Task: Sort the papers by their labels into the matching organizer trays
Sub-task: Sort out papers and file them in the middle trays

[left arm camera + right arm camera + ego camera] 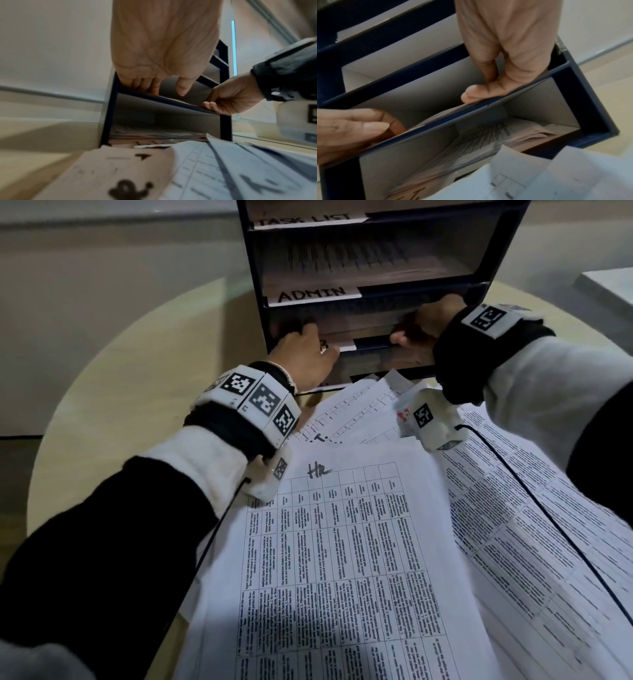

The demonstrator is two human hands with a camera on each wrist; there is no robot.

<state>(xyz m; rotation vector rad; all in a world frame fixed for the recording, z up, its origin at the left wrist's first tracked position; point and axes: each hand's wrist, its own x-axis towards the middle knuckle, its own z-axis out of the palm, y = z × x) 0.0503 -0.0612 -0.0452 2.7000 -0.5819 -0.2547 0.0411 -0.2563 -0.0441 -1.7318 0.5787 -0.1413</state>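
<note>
Round pale wood table (pixel 102 392) against a light wall; dark blue organizer (pixel 507 241) stands at its far side, open fronts facing the person. Landmark = organizer.

Left of centre: left hand (pixel 305 361) at the organizer's front, left end of the tray below the ADMIN label (pixel 313 294). Fingers (pixel 154 86) straight, reaching in over the tray's front lip onto a sheet (pixel 436 116) lying in it; thumb (pixel 184 86) extended. Nothing clenched, just pressing.

Above: TASK LIST label (pixel 308 219) on the tray higher up; printed pages visible in the ADMIN tray.

Right: right hand (pixel 424 326) at the right end of the same tray; thumb along the front lip, fingers (pixel 479 94) curled in over the sheet's edge, pinching it against the lip.

Lowest tray holds a stack of printed pages (pixel 488 135).

In front of the organizer: loose unsorted papers fanned on the table, top one a printed grid marked HR (pixel 342 542), touching the organizer's base.
</note>
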